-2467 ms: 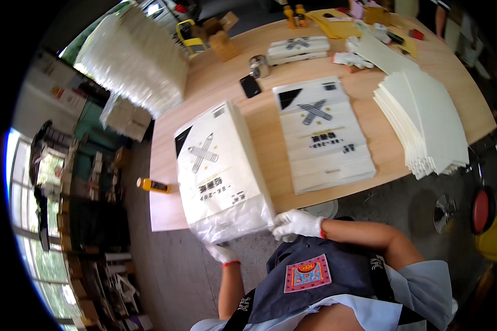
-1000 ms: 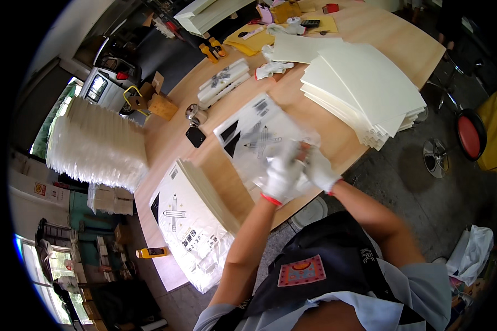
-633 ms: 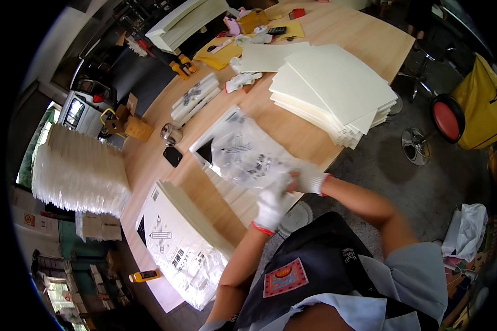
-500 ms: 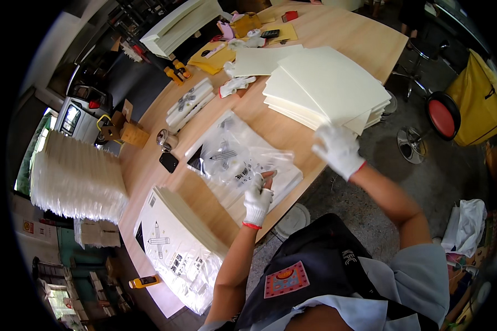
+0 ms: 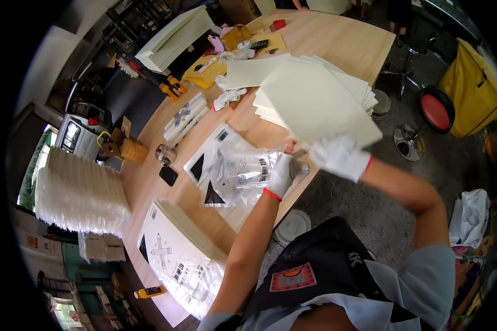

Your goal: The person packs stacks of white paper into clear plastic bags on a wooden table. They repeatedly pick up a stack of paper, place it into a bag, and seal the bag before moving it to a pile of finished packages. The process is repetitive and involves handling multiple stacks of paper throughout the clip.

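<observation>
My left hand [image 5: 280,175], in a white glove with bare fingertips, is closed on the mouth end of a clear printed plastic bag [image 5: 234,165]. The bag is partly lifted and creased above a pile of like bags [image 5: 222,135] on the table. My right hand [image 5: 339,157], also gloved in white, grips the near edge of a large cream paper sheet [image 5: 323,102]. Whether there is more than one sheet in it I cannot tell. That sheet lies slanted over the fanned stack of cream sheets [image 5: 364,91], its near corner close to the bag's mouth.
A stack of filled bags [image 5: 176,254] lies at the table's near left. Beyond are a phone [image 5: 168,176], a metal tin [image 5: 164,154], rolled bags [image 5: 185,118] and loose gloves [image 5: 229,98]. Wrapped stacks [image 5: 80,190] rise at the left. A red-seated stool [image 5: 437,110] stands right.
My right hand has taken hold of the cream sheet and drawn it toward me and the bag. My left hand has moved right and lifted the bag's end off the pile.
</observation>
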`<state>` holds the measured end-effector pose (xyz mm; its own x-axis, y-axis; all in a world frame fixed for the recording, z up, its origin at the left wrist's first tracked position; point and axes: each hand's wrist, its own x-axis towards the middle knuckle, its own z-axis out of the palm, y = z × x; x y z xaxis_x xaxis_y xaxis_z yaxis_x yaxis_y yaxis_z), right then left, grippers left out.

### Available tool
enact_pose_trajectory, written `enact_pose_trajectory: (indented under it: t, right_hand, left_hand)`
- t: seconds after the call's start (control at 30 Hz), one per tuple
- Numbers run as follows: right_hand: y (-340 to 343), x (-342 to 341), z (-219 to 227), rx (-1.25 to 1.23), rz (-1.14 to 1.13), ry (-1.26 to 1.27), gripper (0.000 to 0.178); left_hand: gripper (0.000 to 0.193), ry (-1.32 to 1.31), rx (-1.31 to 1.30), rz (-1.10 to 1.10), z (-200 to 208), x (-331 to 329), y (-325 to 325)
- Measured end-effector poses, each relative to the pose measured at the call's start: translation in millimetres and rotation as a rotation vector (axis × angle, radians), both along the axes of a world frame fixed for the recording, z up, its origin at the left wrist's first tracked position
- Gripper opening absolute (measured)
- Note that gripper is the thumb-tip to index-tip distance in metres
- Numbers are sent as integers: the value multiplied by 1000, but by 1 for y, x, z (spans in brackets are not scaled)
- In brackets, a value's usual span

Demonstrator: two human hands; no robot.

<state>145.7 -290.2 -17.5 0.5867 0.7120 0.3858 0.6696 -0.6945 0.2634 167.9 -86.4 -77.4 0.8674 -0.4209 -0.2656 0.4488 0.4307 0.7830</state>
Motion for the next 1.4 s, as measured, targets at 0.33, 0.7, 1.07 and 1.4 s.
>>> enact_pose_trajectory:
  t: [0.33,0.7,1.07,1.4]
  right_hand:
    - [-20,-32,-82,1803,-57,1402,40]
    - [17,-67,-16,739,-143,653,21]
    - [86,-11,8,206,110,1283,26]
    - [178,-18,-43,764,211,1103,32]
  left_hand:
    - [45,-369,607,-97,35,-38,55]
    - [63,-180,120,339,78,-75,99]
    - [48,-331,647,318,57,-186,81]
    - [23,-875,950,370,68,-133,42]
